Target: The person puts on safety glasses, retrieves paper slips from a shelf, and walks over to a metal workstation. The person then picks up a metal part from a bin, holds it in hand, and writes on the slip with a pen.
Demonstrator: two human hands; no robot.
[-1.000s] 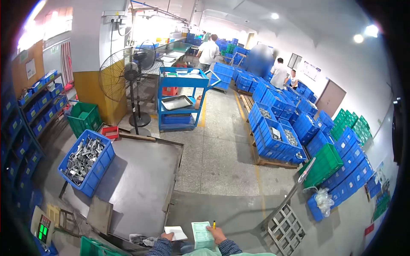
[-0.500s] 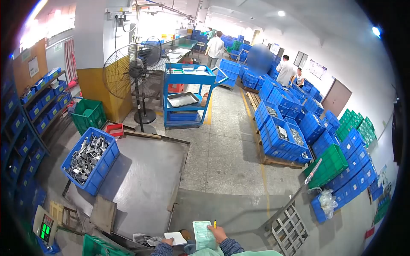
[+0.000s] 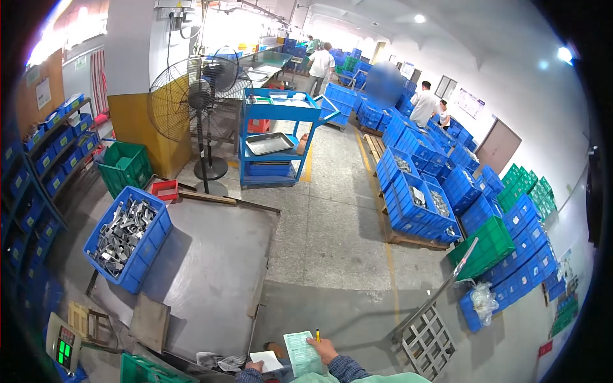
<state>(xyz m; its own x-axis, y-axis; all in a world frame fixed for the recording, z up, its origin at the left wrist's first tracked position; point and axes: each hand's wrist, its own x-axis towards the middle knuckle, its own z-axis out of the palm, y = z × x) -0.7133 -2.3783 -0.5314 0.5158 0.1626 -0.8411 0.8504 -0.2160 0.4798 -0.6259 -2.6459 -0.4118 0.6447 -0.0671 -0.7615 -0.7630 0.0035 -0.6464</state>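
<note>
At the bottom of the head view, my left hand (image 3: 254,366) is closed on the edge of a small white pad of paper (image 3: 267,360). Beside it, my right hand (image 3: 324,350) grips a pale green printed form (image 3: 301,352), with a yellow pen (image 3: 318,334) sticking up from the same fingers. Both sleeves are checked dark blue. A grey cloth (image 3: 220,361) lies left of the pad. Ahead on the metal platform (image 3: 217,255) stands a blue crate (image 3: 150,246) full of grey metal parts (image 3: 124,236).
Green digits glow on a scale display (image 3: 65,345) at lower left. A fan (image 3: 201,96) and blue cart (image 3: 281,115) stand ahead. Blue crates (image 3: 415,223) fill pallets to the right, near a lattice metal trolley (image 3: 429,345). Several people work farther back.
The whole scene has shifted slightly left and up in view as my head turned. Both hands keep their hold on the papers and pen.
</note>
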